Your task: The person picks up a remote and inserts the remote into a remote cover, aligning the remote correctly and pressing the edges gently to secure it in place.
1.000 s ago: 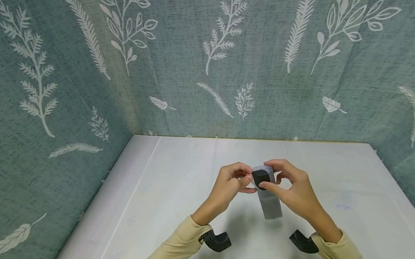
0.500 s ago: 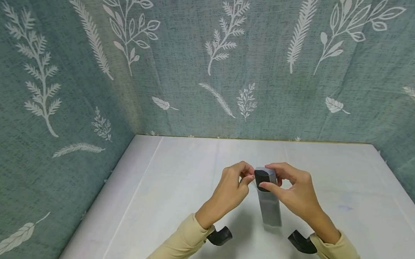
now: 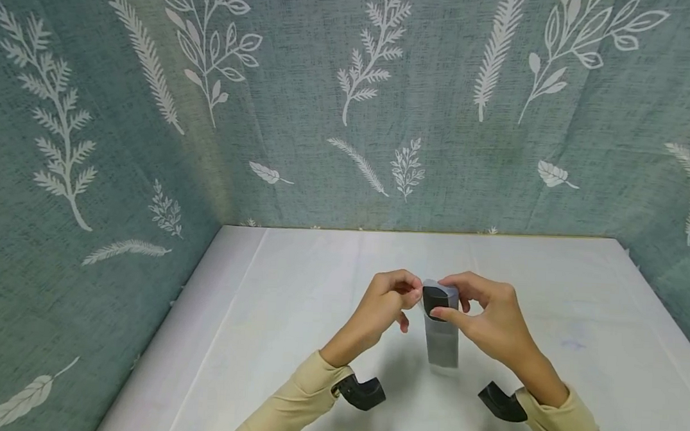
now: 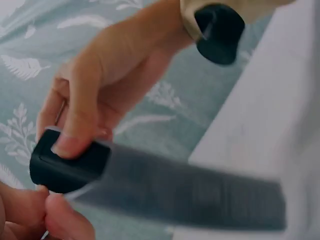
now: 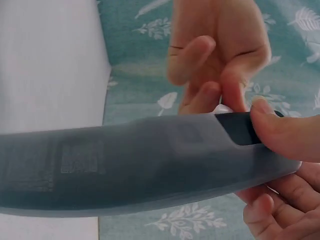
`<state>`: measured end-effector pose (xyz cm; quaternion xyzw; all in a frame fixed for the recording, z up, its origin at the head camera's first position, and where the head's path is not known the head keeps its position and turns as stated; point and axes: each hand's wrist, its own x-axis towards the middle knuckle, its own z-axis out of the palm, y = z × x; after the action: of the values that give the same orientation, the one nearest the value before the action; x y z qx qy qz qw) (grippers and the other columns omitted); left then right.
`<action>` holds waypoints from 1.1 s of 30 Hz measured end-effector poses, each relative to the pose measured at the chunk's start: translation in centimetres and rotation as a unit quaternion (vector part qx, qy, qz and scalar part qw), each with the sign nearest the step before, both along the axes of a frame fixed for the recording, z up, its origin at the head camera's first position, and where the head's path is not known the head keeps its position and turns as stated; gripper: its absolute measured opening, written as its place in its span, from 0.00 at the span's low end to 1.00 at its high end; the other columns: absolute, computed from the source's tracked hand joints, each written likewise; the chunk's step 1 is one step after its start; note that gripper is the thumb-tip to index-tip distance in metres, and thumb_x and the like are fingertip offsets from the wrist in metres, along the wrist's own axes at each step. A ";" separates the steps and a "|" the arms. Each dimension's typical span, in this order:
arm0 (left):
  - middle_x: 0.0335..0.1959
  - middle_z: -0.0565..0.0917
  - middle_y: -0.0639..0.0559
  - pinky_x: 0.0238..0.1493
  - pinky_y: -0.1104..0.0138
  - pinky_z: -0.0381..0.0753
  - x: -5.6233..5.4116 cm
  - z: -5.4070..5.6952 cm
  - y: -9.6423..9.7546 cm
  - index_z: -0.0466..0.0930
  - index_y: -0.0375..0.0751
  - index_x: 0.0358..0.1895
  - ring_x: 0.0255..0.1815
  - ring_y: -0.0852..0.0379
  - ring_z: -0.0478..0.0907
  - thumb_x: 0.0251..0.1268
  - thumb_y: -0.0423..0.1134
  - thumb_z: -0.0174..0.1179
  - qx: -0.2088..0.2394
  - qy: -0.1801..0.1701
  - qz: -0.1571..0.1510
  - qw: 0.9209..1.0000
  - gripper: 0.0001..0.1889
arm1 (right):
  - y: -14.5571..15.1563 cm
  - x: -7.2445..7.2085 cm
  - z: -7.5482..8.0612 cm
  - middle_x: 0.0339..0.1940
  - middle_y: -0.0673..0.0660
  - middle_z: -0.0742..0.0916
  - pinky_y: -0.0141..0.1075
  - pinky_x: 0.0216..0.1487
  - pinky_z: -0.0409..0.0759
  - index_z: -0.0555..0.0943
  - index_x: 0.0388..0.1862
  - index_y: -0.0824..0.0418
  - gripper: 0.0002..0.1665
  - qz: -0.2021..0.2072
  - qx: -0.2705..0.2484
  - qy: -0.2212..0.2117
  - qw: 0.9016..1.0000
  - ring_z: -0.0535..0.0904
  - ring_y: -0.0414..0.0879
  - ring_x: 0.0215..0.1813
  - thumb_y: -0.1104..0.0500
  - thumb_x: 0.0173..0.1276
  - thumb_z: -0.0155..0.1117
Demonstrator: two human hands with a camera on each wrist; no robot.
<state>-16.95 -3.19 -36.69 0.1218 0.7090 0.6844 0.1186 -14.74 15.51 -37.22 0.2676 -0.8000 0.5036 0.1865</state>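
My right hand (image 3: pixel 493 315) grips the black end of a long, smooth, slightly curved grey-and-black object (image 3: pixel 442 342), its thumb pressed on the black part (image 5: pixel 240 129). A translucent plastic sleeve (image 4: pixel 200 192) seems to cover the object, with faint print near its far end in the right wrist view. The object hangs above the table, free end down. At its top left edge, my left hand (image 3: pixel 378 310) pinches a small whitish bit of the sleeve (image 5: pixel 222 108) between thumb and finger. The exact kind of object does not show.
Below both hands spreads a white-covered table (image 3: pixel 283 303). Green cloth with a white leaf pattern (image 3: pixel 303 111) stands behind it and along the sides. A black wrist mount (image 3: pixel 361 393) juts from the left sleeve, another black mount (image 3: pixel 504 402) from the right.
The object's lower end has swung a little left, so it hangs straighter. My left hand first shifted slightly off the edge, then came back; one lower finger now sticks out downward.
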 end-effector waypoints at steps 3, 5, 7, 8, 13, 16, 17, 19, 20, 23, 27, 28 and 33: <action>0.24 0.71 0.51 0.12 0.71 0.69 0.0 0.0 -0.3 0.76 0.30 0.33 0.24 0.58 0.64 0.62 0.24 0.52 0.035 -0.034 0.004 0.999 0.03 | -0.5 0.1 0.0 0.22 0.44 0.80 0.31 0.27 0.69 0.83 0.39 0.55 0.21 -0.015 0.012 -0.002 1.000 0.68 0.41 0.25 0.66 0.45 0.79; 0.24 0.70 0.51 0.13 0.72 0.67 0.0 0.1 -0.3 0.76 0.32 0.32 0.24 0.57 0.63 0.63 0.25 0.52 0.053 -0.048 0.004 0.997 0.04 | -0.6 0.1 0.1 0.20 0.43 0.79 0.31 0.26 0.68 0.83 0.40 0.55 0.21 -0.026 0.020 -0.004 0.999 0.68 0.42 0.24 0.65 0.45 0.79; 0.24 0.70 0.51 0.13 0.72 0.67 0.0 0.1 -0.4 0.75 0.32 0.32 0.24 0.57 0.63 0.63 0.25 0.52 0.067 -0.053 0.005 0.996 0.04 | -0.6 0.1 0.1 0.19 0.43 0.78 0.31 0.24 0.67 0.83 0.40 0.55 0.21 -0.033 0.028 -0.007 0.999 0.67 0.41 0.23 0.64 0.46 0.79; 0.24 0.70 0.51 0.13 0.72 0.67 0.1 0.1 -0.4 0.75 0.32 0.32 0.24 0.57 0.63 0.63 0.25 0.52 0.073 -0.054 0.004 0.996 0.04 | -0.6 0.1 0.1 0.19 0.43 0.77 0.31 0.23 0.66 0.83 0.41 0.55 0.21 -0.035 0.032 -0.009 0.999 0.67 0.41 0.23 0.64 0.46 0.79; 0.25 0.70 0.50 0.12 0.71 0.68 0.2 0.0 -0.4 0.75 0.28 0.34 0.24 0.57 0.63 0.64 0.25 0.52 0.087 -0.034 -0.009 0.996 0.03 | -0.4 -0.1 -0.1 0.20 0.45 0.80 0.31 0.22 0.66 0.82 0.42 0.57 0.22 -0.032 0.017 -0.039 0.999 0.68 0.41 0.22 0.65 0.47 0.78; 0.24 0.69 0.50 0.12 0.71 0.69 0.2 0.0 -0.5 0.74 0.27 0.34 0.24 0.57 0.63 0.64 0.25 0.52 0.086 -0.015 -0.015 0.996 0.03 | -0.4 -0.2 -0.2 0.22 0.46 0.82 0.31 0.22 0.67 0.82 0.43 0.57 0.22 -0.029 0.008 -0.048 0.998 0.69 0.40 0.22 0.66 0.47 0.78; 0.24 0.69 0.50 0.12 0.71 0.69 0.2 0.0 -0.5 0.74 0.27 0.35 0.24 0.57 0.63 0.64 0.25 0.52 0.086 -0.011 -0.017 0.996 0.03 | -0.4 -0.3 -0.2 0.22 0.46 0.82 0.31 0.22 0.67 0.82 0.43 0.57 0.22 -0.028 0.007 -0.050 0.998 0.69 0.40 0.22 0.66 0.47 0.78; 0.24 0.69 0.50 0.13 0.71 0.70 0.2 -0.2 -0.5 0.74 0.26 0.35 0.24 0.57 0.63 0.65 0.24 0.52 0.086 -0.004 -0.019 0.996 0.03 | -0.4 -0.4 -0.2 0.22 0.46 0.82 0.31 0.22 0.68 0.81 0.43 0.58 0.22 -0.027 0.007 -0.054 0.998 0.69 0.40 0.22 0.65 0.48 0.77; 0.24 0.69 0.50 0.13 0.71 0.70 0.2 -0.3 -0.6 0.74 0.26 0.35 0.24 0.57 0.63 0.65 0.24 0.52 0.086 -0.001 -0.022 0.996 0.03 | -0.4 -0.4 -0.1 0.22 0.46 0.82 0.31 0.22 0.68 0.81 0.43 0.58 0.21 -0.027 0.008 -0.056 0.998 0.70 0.40 0.22 0.65 0.49 0.77; 0.25 0.69 0.50 0.13 0.70 0.73 0.3 -0.5 -0.6 0.74 0.26 0.35 0.24 0.55 0.64 0.65 0.24 0.51 0.083 0.015 -0.030 0.996 0.03 | -0.4 -0.3 0.0 0.23 0.46 0.82 0.32 0.22 0.68 0.81 0.43 0.58 0.21 -0.028 0.007 -0.059 0.998 0.70 0.40 0.22 0.65 0.49 0.77; 0.25 0.69 0.49 0.14 0.68 0.77 0.4 -0.6 -0.6 0.74 0.26 0.36 0.25 0.56 0.65 0.65 0.24 0.51 0.083 0.046 -0.041 0.995 0.03 | -0.3 -0.2 0.0 0.23 0.46 0.82 0.31 0.22 0.68 0.81 0.43 0.57 0.22 -0.032 0.002 -0.049 0.998 0.70 0.40 0.22 0.65 0.48 0.77; 0.26 0.69 0.49 0.14 0.67 0.77 0.4 -0.7 -0.6 0.74 0.26 0.36 0.25 0.56 0.66 0.65 0.24 0.51 0.082 0.054 -0.042 0.994 0.03 | -0.3 -0.2 0.0 0.22 0.46 0.82 0.31 0.22 0.68 0.81 0.43 0.58 0.22 -0.033 0.000 -0.047 0.998 0.70 0.40 0.22 0.66 0.48 0.77; 0.28 0.72 0.46 0.16 0.62 0.81 0.7 -0.6 -0.6 0.74 0.26 0.35 0.26 0.58 0.69 0.66 0.23 0.52 0.076 0.092 -0.038 0.992 0.03 | -0.4 -0.4 -0.1 0.21 0.49 0.81 0.30 0.22 0.69 0.81 0.41 0.62 0.22 -0.034 -0.019 -0.036 0.999 0.70 0.40 0.22 0.72 0.46 0.76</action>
<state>-16.21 -3.78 -37.29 0.2197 0.6578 0.7171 0.0692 -15.10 15.10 -37.34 0.2181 -0.8051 0.5214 0.1801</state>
